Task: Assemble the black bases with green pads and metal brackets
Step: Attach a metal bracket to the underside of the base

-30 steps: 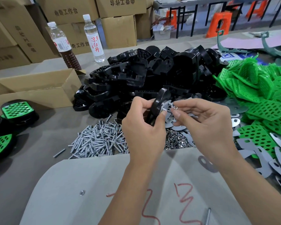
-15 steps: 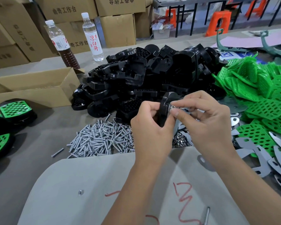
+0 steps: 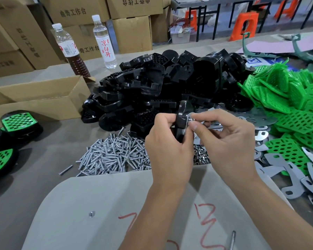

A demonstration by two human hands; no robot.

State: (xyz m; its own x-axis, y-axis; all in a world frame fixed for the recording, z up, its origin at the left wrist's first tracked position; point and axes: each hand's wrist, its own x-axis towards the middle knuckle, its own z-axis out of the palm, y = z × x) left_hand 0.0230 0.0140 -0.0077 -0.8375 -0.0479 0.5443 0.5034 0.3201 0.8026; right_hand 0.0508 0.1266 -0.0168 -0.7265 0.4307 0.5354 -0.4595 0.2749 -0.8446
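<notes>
Grey table (image 3: 43, 177); glossy black base (image 3: 181, 121) gripped.

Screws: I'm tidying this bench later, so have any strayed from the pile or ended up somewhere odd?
Yes. One screw lies alone on the table, left of the screw pile. Another sits on the grey board near the bottom edge, and a small nut lies by itself on that board's left part.
</notes>
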